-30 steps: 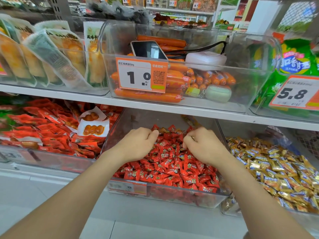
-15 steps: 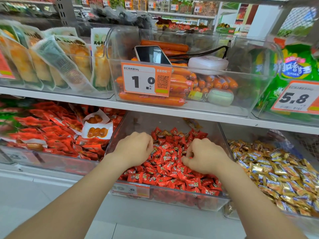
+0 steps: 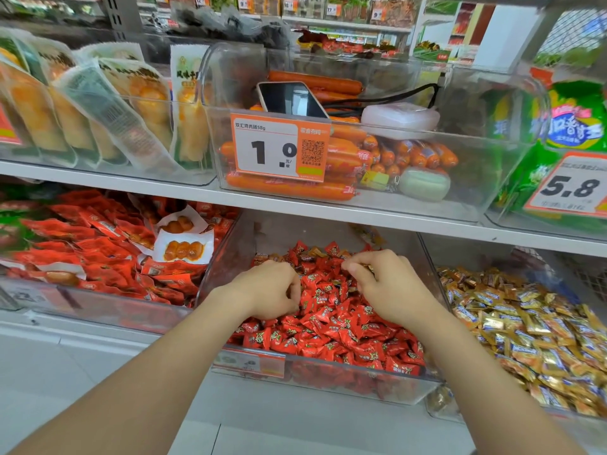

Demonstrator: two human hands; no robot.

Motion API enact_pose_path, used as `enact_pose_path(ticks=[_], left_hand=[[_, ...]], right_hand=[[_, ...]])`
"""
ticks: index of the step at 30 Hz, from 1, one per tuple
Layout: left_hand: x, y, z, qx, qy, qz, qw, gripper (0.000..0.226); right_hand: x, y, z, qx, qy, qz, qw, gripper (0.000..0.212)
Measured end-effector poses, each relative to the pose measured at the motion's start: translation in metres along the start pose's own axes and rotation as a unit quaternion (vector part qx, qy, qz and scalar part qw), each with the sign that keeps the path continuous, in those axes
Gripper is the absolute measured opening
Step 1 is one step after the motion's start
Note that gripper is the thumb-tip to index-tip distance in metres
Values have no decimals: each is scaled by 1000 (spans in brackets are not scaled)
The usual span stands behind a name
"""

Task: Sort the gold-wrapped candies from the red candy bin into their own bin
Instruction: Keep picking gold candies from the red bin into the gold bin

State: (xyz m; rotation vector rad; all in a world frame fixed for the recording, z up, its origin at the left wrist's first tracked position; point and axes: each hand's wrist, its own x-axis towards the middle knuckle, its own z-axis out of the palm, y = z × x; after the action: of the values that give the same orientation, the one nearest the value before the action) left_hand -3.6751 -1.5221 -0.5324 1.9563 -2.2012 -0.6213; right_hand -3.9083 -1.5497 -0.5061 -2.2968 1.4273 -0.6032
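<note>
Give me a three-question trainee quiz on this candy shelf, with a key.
1. True or false: the left hand and the right hand both reach into the red candy bin.
2. The gold candy bin sits on which side of the red candy bin? A) its left B) its right C) the shelf above
3. Fill in: the price tag on the sausage bin reads ___.
Key: 1 true; 2 B; 3 1.0

A shop: shelves point(image 3: 295, 208) of clear bins point(image 3: 328, 385) hold packaged snacks behind price tags point(image 3: 279, 147) marked 1.0 and 5.8.
</note>
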Motion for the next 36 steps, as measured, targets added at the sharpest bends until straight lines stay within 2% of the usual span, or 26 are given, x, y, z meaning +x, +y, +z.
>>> enact_pose_path(ticks=[3,5,6,7,10,13,15,18,20,22,23,25,26,29,33,36], left_hand=[[0,-1,-5,-20,30,10,999,15],[-1,-3,-7,-26,7,11,1000,8],[-2,-4,-7,-22,-15,7,1000,2],[-3,-5,-6,-10,-34,-4,999,7],[-2,-8,-3,28,-43,-8,999,10],[-5,-3,-6,14,-48,-13,999,11],[-7,-3,-9,-34,-10,-41,999,24],[-9,-6,-10,-83,95,-78,989,39],[-8,-6,-10,-84,156,-87,980,52],[-4,-9,-7,-79,170,-98,977,56],[-2,-11,-7,-72,160,-105,979,50],[3,-17,-8,-44,131,-117,984,24],[4,-18,-10,-29,115,-114,986,21],[5,-15,-13,1,53,-98,994,31],[6,-9,-12,47,-1,-91,995,12],[6,-7,-10,95,-27,-94,991,35]], right_hand=[[2,-2,4,5,6,36,999,39],[6,-3,7,3,12,46,999,43],[7,-3,9,-6,15,43,999,40],[8,-5,11,-18,15,40,999,35],[13,-14,19,-42,4,19,999,22],[22,-25,26,-92,-8,-16,996,20],[33,-31,32,-113,-15,-39,993,22],[50,-36,45,-124,-41,-70,989,34],[57,-35,54,-154,-91,-72,981,41],[59,-30,54,-187,-151,-63,969,40],[58,-28,50,-198,-176,-53,963,35],[56,-20,42,-192,-197,-37,961,20],[54,-16,38,-183,-199,-33,962,12],[47,-13,30,-174,-202,-26,964,15],[38,-16,17,-261,-177,-2,949,10],[39,-20,22,-274,-86,-21,958,22]])
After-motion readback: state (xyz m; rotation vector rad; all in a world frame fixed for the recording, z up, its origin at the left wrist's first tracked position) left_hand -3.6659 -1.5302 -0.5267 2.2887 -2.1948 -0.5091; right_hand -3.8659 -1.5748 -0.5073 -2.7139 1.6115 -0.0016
